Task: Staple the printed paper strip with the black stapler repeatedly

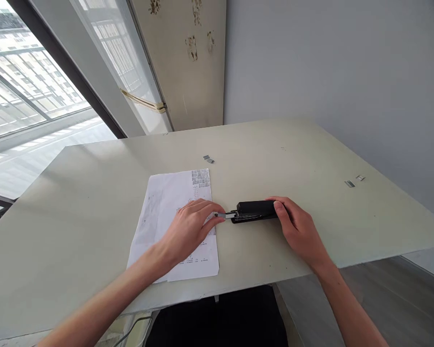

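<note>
A black stapler [256, 210] lies on its length across the table, just right of some printed paper sheets [166, 193]. My right hand [298, 226] is closed around its right end. From the stapler's left end a silver metal staple tray [230, 216] sticks out. Thumb and fingers of my left hand [195, 219] pinch the outer tip of that tray, above the right part of the sheets. Whether staples sit inside the tray is too small to tell.
Short strips of staples [209, 159] lie beyond the paper, and another strip [349, 184] with a small piece [360, 178] is at the right. The pale table [275, 168] meets a grey wall [329, 58]. A worn fridge [188, 72] stands behind, windows at left.
</note>
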`<action>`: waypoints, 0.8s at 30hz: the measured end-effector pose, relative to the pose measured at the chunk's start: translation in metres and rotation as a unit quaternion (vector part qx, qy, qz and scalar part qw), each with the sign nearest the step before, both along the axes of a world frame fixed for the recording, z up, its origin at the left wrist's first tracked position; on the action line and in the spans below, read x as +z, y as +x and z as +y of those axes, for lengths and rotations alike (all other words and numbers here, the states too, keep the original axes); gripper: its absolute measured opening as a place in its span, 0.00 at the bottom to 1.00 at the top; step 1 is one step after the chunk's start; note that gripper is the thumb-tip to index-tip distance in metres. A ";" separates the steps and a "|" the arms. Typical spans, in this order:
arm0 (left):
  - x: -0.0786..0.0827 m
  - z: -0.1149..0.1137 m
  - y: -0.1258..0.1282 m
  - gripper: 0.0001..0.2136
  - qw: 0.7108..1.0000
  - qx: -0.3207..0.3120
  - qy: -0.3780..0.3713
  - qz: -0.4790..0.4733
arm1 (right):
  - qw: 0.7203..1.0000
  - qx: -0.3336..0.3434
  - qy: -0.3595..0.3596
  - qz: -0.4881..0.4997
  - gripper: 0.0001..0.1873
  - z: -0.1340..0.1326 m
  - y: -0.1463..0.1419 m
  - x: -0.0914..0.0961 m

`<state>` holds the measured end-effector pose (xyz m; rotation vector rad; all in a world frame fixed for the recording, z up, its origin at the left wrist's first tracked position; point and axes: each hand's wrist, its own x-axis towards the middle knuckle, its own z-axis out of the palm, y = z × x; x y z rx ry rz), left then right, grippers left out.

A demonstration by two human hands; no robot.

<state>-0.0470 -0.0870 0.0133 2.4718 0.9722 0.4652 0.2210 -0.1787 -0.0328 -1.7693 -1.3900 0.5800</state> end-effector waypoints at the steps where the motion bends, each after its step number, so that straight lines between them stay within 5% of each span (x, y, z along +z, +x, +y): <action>1: -0.003 -0.001 0.002 0.11 1.000 0.002 0.008 0.006 | 1.000 0.001 0.000 0.000 0.25 0.000 0.000 0.000; 24: -0.017 -0.007 0.014 0.12 0.997 0.059 0.039 0.034 | 0.999 0.031 0.033 0.020 0.23 0.003 0.004 -0.002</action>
